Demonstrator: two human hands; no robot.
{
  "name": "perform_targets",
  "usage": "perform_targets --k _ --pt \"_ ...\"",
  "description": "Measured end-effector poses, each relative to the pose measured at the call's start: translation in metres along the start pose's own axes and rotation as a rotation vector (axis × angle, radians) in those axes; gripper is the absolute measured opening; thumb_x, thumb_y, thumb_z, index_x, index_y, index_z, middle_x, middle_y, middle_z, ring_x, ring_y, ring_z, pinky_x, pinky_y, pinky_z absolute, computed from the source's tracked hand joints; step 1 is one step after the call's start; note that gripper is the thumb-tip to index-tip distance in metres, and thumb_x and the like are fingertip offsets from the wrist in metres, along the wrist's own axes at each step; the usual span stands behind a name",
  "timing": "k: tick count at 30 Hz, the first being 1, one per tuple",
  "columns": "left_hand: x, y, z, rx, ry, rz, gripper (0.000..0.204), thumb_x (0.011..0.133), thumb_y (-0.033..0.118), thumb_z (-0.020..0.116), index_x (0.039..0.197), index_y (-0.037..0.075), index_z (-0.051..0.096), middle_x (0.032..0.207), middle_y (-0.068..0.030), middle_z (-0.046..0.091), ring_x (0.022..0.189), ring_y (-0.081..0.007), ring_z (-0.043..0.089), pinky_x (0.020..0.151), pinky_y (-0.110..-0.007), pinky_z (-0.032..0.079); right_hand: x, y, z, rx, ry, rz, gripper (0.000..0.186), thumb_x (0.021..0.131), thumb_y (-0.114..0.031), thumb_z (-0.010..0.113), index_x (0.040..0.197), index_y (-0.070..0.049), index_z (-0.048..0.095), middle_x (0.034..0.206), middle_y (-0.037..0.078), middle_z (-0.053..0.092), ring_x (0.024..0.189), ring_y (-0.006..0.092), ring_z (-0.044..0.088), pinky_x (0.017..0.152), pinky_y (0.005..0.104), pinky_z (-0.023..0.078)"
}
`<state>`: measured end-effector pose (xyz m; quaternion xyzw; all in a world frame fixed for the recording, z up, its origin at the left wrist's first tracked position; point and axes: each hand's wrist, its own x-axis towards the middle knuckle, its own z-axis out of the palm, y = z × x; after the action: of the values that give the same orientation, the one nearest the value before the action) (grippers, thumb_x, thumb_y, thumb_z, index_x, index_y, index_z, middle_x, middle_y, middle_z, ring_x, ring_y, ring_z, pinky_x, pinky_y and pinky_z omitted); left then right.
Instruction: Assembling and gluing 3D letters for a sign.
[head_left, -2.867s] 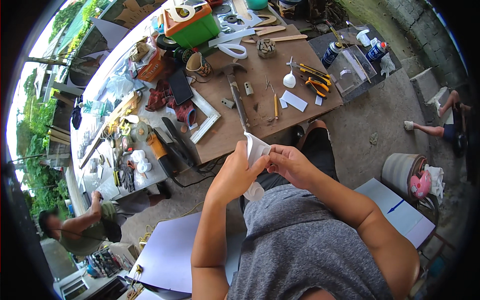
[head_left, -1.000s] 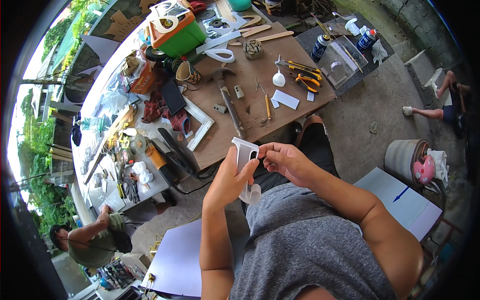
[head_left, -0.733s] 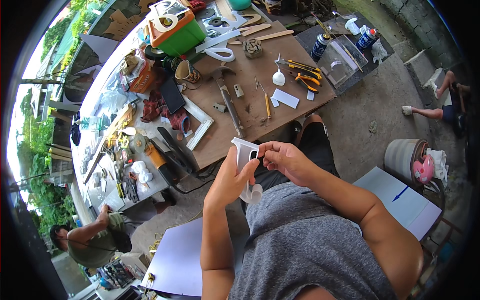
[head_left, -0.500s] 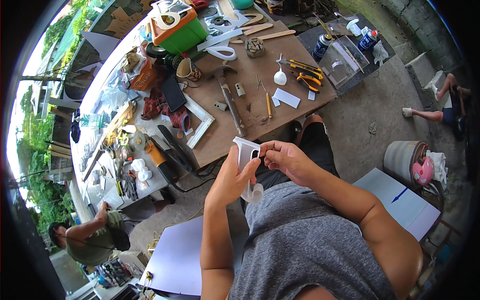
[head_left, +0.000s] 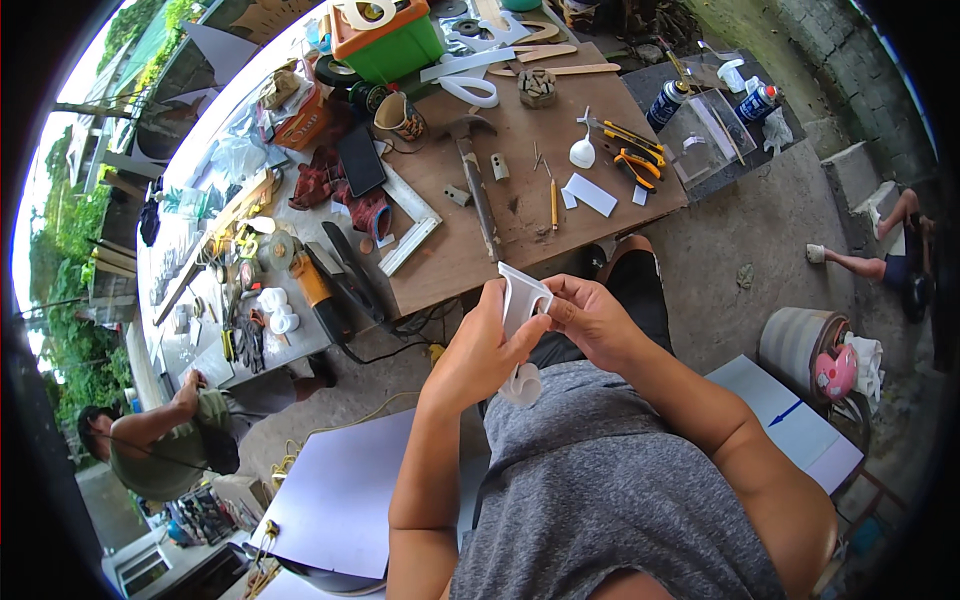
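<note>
My left hand (head_left: 473,355) is wrapped round a white, translucent cut piece (head_left: 518,292) with a slanted top and a curled lower end (head_left: 525,386), held above my lap just off the table's front edge. The fingers of my right hand (head_left: 585,325) are pinched on the rim of an opening in the piece's right side; its fingertips are partly hidden. A claw hammer (head_left: 472,180) lies on the brown board (head_left: 520,240) beyond my hands, beside a pencil (head_left: 554,205), small white cards (head_left: 591,195), a white bottle with a nozzle (head_left: 583,152) and orange-handled pliers (head_left: 635,165).
Grinder (head_left: 312,295), green box (head_left: 398,52) and assorted clutter crowd the table's left and back. Spray cans (head_left: 665,105) stand at right. A person (head_left: 152,450) works at lower left; another's legs (head_left: 870,265) show at right. White boards (head_left: 340,500) flank me.
My hands and the white piece sit slightly higher and further right, with the whole view shifted. My right fingertips have moved slightly onto the opening's rim.
</note>
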<state>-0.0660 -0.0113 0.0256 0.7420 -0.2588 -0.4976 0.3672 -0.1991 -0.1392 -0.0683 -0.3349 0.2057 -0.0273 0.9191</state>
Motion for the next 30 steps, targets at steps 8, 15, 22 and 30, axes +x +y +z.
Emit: perform_targets --k 8,15,22,30 --pt "-0.001 -0.005 0.003 0.037 0.03 0.066 0.063 0.09 0.036 0.071 0.122 -0.01 0.043 0.096 -0.0258 0.065 0.084 -0.0295 0.068 0.069 -0.039 0.053 -0.002 -0.001 0.0 0.066 0.0 0.015 0.035 0.092 -0.023 0.072 0.117 -0.001 0.061 0.108 0.003 0.065 0.092 0.0071 0.057 0.084 0.0232 0.046" --pt "0.0 -0.005 0.003 0.02 0.045 0.101 0.06 0.091 0.037 0.07 0.12 -0.009 0.045 0.095 -0.0265 0.065 0.085 -0.0313 0.068 0.07 -0.039 0.053 -0.001 -0.005 -0.001 0.043 -0.016 0.0 0.037 0.093 -0.023 0.072 0.119 0.0 0.059 0.107 0.003 0.065 0.092 0.0072 0.058 0.084 0.0232 0.046" --pt "0.003 -0.011 0.01 0.059 0.159 0.144 0.046 0.094 0.028 0.067 0.113 -0.007 0.045 0.084 -0.0163 0.065 0.065 -0.0172 0.064 0.055 -0.032 0.051 0.0 -0.004 -0.002 -0.012 0.018 0.006 0.037 0.095 -0.024 0.069 0.121 0.0 0.058 0.107 0.003 0.066 0.093 0.006 0.059 0.083 0.0224 0.046" --pt "0.001 -0.017 0.008 0.11 0.194 0.139 0.051 0.093 0.031 0.068 0.115 -0.009 0.045 0.088 -0.0227 0.065 0.072 -0.0252 0.067 0.06 -0.037 0.052 -0.002 -0.006 0.001 -0.061 0.033 0.027 0.046 0.095 -0.031 0.069 0.125 0.0 0.055 0.108 0.002 0.066 0.094 0.0059 0.06 0.083 0.0221 0.046"
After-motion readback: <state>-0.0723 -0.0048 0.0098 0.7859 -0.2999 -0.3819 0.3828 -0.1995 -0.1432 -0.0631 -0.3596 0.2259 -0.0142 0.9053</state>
